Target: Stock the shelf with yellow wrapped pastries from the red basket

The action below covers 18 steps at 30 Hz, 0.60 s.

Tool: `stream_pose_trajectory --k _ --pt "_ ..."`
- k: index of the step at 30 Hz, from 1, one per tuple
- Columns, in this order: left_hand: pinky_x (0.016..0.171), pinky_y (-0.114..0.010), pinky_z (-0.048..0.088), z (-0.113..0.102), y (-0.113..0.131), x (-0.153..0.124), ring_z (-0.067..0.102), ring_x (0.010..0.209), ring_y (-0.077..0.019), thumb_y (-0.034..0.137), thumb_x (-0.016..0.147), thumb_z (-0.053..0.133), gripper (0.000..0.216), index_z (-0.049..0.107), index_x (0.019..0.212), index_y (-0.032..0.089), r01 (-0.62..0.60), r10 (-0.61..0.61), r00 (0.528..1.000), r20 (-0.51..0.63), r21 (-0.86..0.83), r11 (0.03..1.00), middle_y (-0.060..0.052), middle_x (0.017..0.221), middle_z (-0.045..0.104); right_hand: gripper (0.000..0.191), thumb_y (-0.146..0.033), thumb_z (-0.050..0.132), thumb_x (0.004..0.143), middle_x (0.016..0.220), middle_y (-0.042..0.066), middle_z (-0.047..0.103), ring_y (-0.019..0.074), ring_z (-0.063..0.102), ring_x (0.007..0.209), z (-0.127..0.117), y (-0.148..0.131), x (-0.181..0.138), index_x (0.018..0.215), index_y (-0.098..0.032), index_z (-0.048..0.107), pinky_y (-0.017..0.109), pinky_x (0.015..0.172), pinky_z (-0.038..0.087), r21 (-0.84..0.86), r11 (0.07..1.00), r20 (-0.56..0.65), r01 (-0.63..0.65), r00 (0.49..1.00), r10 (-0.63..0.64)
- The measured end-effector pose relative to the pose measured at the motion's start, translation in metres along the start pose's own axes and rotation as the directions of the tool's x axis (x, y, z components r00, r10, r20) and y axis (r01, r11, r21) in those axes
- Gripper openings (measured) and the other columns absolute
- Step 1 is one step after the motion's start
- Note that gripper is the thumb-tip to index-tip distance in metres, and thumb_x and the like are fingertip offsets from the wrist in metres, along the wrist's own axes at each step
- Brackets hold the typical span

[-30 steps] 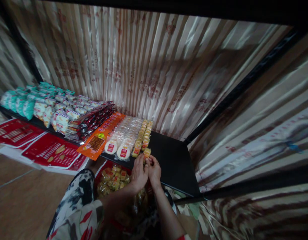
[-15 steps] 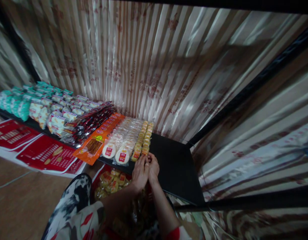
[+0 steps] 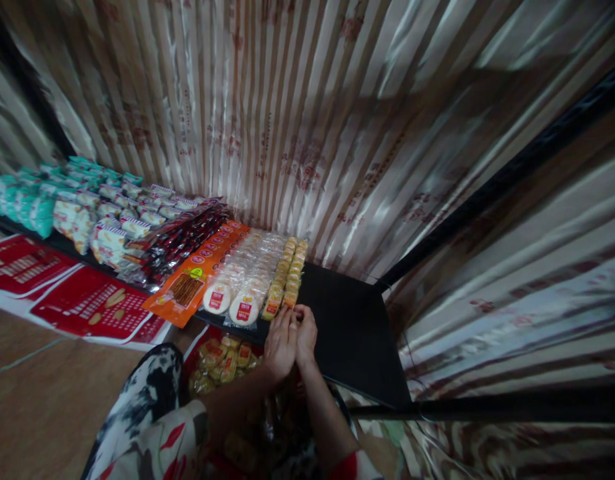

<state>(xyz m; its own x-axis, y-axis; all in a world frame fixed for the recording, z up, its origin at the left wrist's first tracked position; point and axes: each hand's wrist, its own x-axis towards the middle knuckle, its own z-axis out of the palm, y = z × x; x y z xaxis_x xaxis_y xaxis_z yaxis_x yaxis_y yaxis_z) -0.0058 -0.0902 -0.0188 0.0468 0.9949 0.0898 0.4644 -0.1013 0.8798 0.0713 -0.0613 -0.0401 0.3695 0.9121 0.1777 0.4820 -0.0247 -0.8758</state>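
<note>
The grip meets at the shelf edge, left hand (image 3: 280,347) and right hand (image 3: 306,337) curled together; whether they pinch anything, I can't tell. Straight ahead, small yellow plastic-wrapped blocky packets (image 3: 292,280) run lengthwise away across the flat black shelf (image 3: 350,327), both hands equally near.

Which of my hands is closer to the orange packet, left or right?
Left. Your left hand is right of the orange packet, at the near end of the small yellow packs; your right hand is beside it, farther right.
</note>
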Motion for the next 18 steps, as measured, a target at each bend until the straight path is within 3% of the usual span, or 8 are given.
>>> stream_pose_trajectory --k 5,10,15,18 --pt "0.11 -0.038 0.025 -0.001 0.001 -0.003 0.033 0.129 -0.019 0.026 0.089 0.026 0.046 0.046 0.126 0.008 0.001 -0.001 1.0 0.02 0.015 1.0 -0.013 0.137 0.041 0.029 -0.03 0.042 0.072 0.091 0.008 0.059 0.0167 0.057 0.08 -0.002 0.002 -0.001 0.092 -0.016 0.058 0.029 0.075 0.046 0.005 0.999 0.031 0.051 0.998 -0.051" --pt "0.105 -0.037 0.033 -0.013 -0.007 -0.019 0.043 0.119 -0.0189 0.016 0.082 0.035 0.038 0.053 0.115 0.012 -0.084 0.086 0.996 -0.028 0.05 0.995 -0.012 0.125 0.052 0.036 -0.035 0.044 0.075 0.098 0.012 0.057 0.0194 0.055 0.088 -0.007 -0.006 -0.015 0.099 -0.013 0.058 0.033 0.081 0.044 -0.081 0.994 -0.037 0.067 0.997 -0.07" --pt "0.09 -0.031 0.044 -0.036 -0.032 -0.053 0.055 0.097 -0.0163 0.01 0.078 0.035 0.031 0.058 0.097 0.015 -0.13 0.127 0.991 0.038 0.073 0.989 -0.007 0.098 0.061 0.035 -0.039 0.04 0.081 0.098 0.011 0.059 0.0175 0.056 0.083 -0.019 -0.019 -0.059 0.099 -0.015 0.057 0.029 0.072 0.046 -0.043 0.998 -0.062 0.041 0.997 -0.043" --pt "0.086 -0.028 0.044 -0.052 -0.052 -0.08 0.056 0.091 -0.0159 0.011 0.079 0.033 0.029 0.059 0.09 0.016 -0.11 0.09 0.985 0.145 0.138 0.984 -0.006 0.091 0.062 0.033 -0.041 0.04 0.082 0.088 0.008 0.063 0.016 0.057 0.074 -0.024 -0.019 -0.093 0.095 -0.016 0.057 0.026 0.066 0.046 -0.008 1.0 0.028 0.0 1.0 0.001"
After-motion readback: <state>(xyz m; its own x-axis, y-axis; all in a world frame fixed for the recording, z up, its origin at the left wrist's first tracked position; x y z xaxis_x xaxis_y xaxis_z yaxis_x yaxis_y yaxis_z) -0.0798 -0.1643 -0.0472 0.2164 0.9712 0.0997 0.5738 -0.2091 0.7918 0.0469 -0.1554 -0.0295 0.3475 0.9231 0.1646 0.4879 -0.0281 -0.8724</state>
